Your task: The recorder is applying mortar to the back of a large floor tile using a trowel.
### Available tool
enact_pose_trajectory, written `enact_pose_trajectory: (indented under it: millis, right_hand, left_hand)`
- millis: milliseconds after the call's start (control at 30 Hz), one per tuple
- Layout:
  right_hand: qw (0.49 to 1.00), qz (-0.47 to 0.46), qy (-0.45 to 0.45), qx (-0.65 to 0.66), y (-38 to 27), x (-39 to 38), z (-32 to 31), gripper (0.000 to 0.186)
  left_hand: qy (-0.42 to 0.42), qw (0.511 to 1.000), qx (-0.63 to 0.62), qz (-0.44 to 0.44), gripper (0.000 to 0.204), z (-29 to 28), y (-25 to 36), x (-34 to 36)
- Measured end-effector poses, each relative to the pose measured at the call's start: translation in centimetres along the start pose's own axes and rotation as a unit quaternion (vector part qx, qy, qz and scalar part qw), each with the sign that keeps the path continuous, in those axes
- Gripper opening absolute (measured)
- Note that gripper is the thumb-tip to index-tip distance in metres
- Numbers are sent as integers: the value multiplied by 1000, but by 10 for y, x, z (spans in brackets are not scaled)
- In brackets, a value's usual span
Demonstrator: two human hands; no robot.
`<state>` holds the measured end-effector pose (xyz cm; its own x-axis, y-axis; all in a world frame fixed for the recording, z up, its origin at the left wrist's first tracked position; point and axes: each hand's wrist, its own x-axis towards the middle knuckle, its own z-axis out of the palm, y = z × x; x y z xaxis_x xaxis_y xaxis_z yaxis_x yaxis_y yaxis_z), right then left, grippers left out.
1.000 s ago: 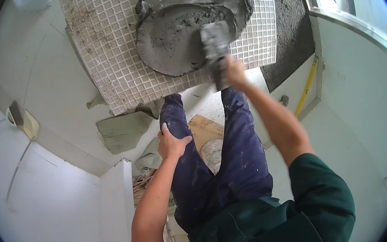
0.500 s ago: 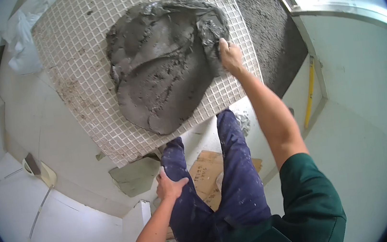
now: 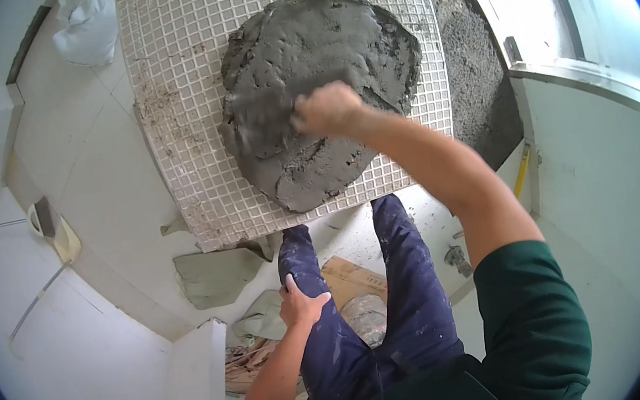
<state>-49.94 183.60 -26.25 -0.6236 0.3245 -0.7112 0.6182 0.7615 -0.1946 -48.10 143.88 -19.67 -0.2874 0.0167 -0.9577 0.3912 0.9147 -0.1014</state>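
A thick, roughly round pile of wet grey mortar [image 3: 316,40] lies on the gridded back of a large tile [image 3: 178,81]. My right hand [image 3: 331,109] is closed over the left middle of the mortar, gripping a trowel [image 3: 262,115]. Motion smears the trowel's blade, and grey mortar coats it; its handle is hidden in my fist. Lower down, my left hand [image 3: 303,306] rests on my left leg by the knee, thumb spread and nothing held.
Dark loose mortar mix [image 3: 471,61] lies right of the tile, beside a window frame. A white sack [image 3: 85,29] stands at the far left. Below the tile are a greenish cloth-like sheet [image 3: 217,276], cardboard [image 3: 354,280] and a yellow bar [image 3: 522,169] by the wall.
My right hand has swept the trowel leftward from the mortar's right edge to its left middle, and the mortar's top looks flatter. The view has shifted; my left hand stays on my leg.
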Motion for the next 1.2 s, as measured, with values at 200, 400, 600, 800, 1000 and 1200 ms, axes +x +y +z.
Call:
enact_pose_trajectory:
  millis: [200, 400, 600, 800, 1000, 1200]
  right_hand:
    - [949, 117, 288, -39, 194, 76, -51, 32]
    - [716, 194, 12, 671, 36, 103, -48, 49]
    - [998, -57, -3, -23, 38, 58, -21, 46]
    - [980, 135, 140, 33, 230, 38, -75, 49]
    - [789, 208, -52, 575, 145, 12, 32, 43]
    - [953, 124, 161, 223, 148, -19, 59, 45]
  left_hand:
    - [6, 1000, -17, 7, 111, 47, 12, -5]
    - [-9, 999, -3, -37, 113, 67, 12, -13]
    - [-15, 999, -5, -45, 113, 63, 41, -6]
    - [3, 998, 19, -60, 114, 83, 59, -5]
    - [-26, 995, 49, -81, 114, 79, 68, -15]
    - [-8, 999, 7, -52, 112, 71, 51, -15]
